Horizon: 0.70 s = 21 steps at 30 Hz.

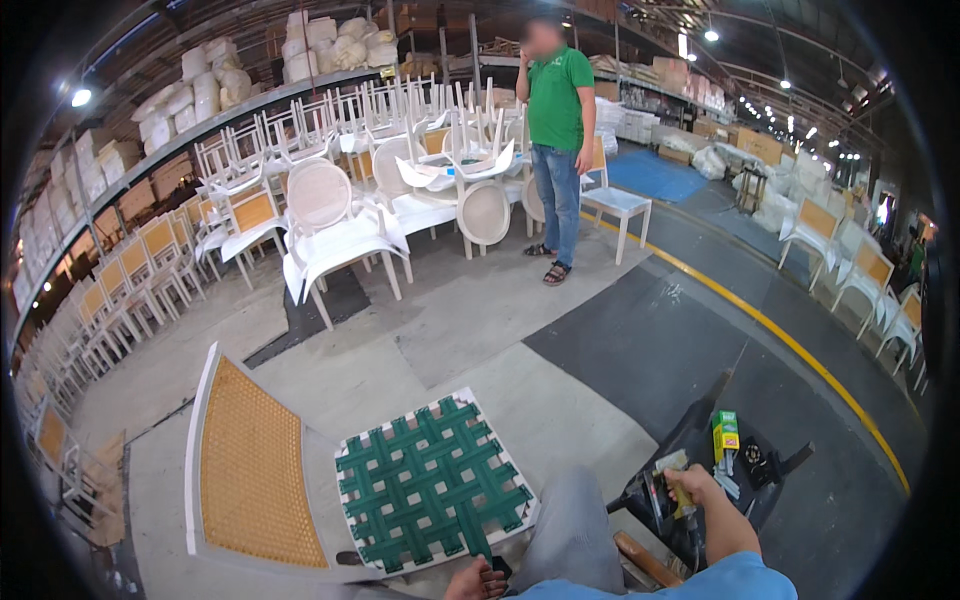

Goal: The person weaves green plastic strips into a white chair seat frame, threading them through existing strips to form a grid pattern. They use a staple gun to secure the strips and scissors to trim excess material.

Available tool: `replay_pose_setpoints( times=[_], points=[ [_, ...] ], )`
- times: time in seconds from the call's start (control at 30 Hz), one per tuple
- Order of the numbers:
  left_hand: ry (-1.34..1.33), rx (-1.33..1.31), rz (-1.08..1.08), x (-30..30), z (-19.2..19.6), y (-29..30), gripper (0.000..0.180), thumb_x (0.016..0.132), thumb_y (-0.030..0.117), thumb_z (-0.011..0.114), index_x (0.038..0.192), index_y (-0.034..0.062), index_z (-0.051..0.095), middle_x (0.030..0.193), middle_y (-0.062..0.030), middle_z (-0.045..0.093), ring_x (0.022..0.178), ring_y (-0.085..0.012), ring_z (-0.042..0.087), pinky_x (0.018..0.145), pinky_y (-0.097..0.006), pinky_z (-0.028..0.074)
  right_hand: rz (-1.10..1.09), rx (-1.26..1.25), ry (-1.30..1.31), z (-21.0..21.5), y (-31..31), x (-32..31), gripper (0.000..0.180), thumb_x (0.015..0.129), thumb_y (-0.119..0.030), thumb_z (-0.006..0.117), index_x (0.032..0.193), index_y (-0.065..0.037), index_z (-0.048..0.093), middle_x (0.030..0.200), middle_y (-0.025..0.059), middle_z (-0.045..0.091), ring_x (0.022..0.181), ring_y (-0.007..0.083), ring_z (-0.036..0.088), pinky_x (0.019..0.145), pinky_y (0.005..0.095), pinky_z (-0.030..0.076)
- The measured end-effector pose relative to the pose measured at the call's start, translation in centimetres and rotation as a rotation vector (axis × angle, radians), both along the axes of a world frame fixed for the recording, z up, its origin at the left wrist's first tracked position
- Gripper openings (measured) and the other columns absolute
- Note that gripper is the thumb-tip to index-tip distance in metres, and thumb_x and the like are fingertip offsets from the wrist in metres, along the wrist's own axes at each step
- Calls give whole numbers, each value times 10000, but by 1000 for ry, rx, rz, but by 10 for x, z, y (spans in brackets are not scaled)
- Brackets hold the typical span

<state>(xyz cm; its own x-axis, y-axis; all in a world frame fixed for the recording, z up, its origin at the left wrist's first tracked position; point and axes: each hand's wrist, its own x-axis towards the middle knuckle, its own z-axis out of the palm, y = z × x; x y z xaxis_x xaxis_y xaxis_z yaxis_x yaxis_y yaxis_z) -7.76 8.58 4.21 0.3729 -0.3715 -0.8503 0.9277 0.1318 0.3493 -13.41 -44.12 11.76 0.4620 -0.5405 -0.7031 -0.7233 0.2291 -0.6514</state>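
Note:
A chair seat frame (pixel 522 505), white and woven across with green webbing (pixel 425 480), lies by my knees. One green webbing strap (pixel 474 530) runs over the frame's near edge down to my left hand (pixel 476 580), whose fingers are curled closed around its end. My right hand (pixel 697 487) grips a staple gun (pixel 684 500) over a dark stand to the right of my leg. Next to it are a green and yellow box (pixel 725 430) and silver staple strips (pixel 727 482). A chair back with woven cane (pixel 252 465) stands left of the seat frame.
A person in a green shirt (pixel 562 100) stands ahead, one hand raised to the head. Behind are many white chairs (pixel 345 235), some stacked upside down. A wooden handle (pixel 645 558) lies beside my right leg. A yellow floor line (pixel 770 325) curves along the right.

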Motion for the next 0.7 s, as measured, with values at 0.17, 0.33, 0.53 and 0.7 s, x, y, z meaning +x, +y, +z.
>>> replay_pose_setpoints(
  times=[0.17,0.33,0.53,0.7],
  points=[
    [96,58,201,23,-23,9,581,981,581,604,1401,187,523,1423,-175,549,1308,-443,507,1040,-665,391,294,-876,177,9,14,-13,497,773,-334,883,1070,27,713,930,223,713,816,404,702,781,439,567],
    [-52,173,323,36,-23,1,593,941,607,663,1387,237,541,1347,-160,563,1104,-436,545,962,-661,396,190,-1108,-89,17,43,-33,468,779,-307,843,1125,-25,704,1128,203,646,1076,386,636,931,450,516],
    [-306,166,767,54,-55,-20,381,985,187,716,1328,47,627,1269,-84,674,1107,-222,631,963,-394,500,312,-1064,-203,7,24,-58,376,854,-200,806,1164,-20,690,1086,138,703,960,256,671,883,376,538],
    [-398,258,782,66,-104,-41,564,933,356,785,1339,4,613,1303,-97,668,1183,-244,610,1048,-387,445,383,-879,-481,-17,25,-44,341,933,-140,747,1229,4,660,1146,119,710,1043,195,666,927,342,531]
  ],
)
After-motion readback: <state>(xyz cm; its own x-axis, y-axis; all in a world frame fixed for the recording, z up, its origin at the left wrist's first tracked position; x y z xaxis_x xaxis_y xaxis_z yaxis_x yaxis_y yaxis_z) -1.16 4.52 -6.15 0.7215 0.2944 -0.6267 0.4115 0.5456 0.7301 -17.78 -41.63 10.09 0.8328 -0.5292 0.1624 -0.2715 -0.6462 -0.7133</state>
